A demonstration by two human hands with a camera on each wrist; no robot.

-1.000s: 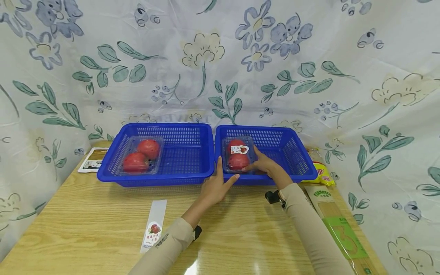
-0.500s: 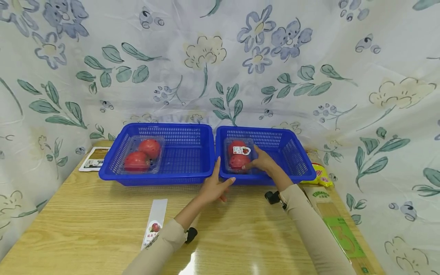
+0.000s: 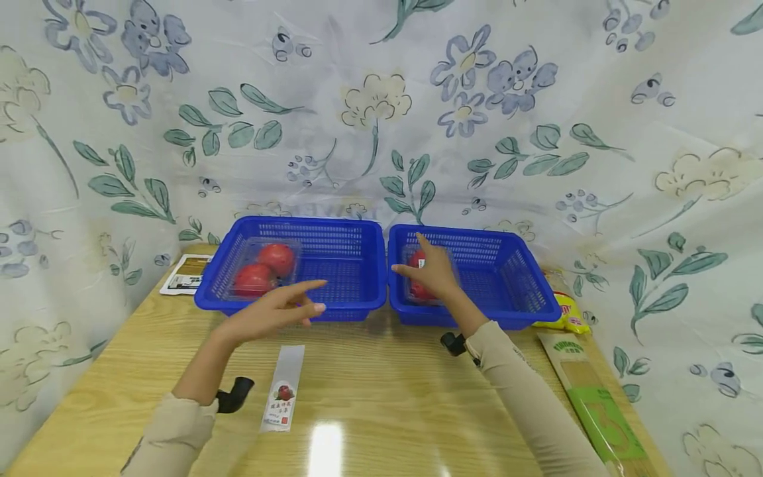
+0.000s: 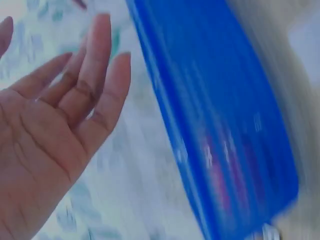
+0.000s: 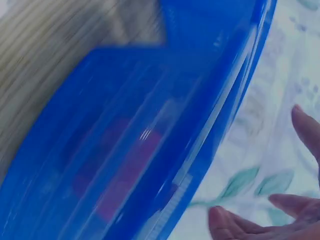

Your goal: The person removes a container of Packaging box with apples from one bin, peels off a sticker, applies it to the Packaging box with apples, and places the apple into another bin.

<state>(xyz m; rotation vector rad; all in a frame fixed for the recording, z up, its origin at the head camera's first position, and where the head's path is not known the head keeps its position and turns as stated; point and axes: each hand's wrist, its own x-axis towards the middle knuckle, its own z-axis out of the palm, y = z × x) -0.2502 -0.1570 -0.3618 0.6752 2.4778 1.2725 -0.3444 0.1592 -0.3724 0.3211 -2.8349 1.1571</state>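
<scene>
Two blue mesh baskets stand side by side on a wooden table. In the left basket (image 3: 334, 275) lies a clear plastic box (image 3: 295, 255) with two red round fruits (image 3: 277, 259). The right basket (image 3: 485, 281) holds a similar box with red fruit (image 3: 419, 290) and a white label, partly hidden by my right hand (image 3: 434, 270). That hand is over the box with thumb and forefinger spread, gripping nothing. My left hand (image 3: 268, 315) hovers before the left basket's front rim, fingers loosely extended and holding nothing. Both wrist views show the baskets blurred.
A white label strip (image 3: 283, 389) with a fruit picture lies on the table in front of the left basket. At the right edge are a noodle pack (image 3: 596, 397) and a yellow packet (image 3: 569, 311). A flat white package (image 3: 185, 275) lies far left. Floral cloth hangs behind.
My left hand has left the gap between the baskets and moved left, in front of the left basket. My right hand has come off the box's right side and shifted left over it.
</scene>
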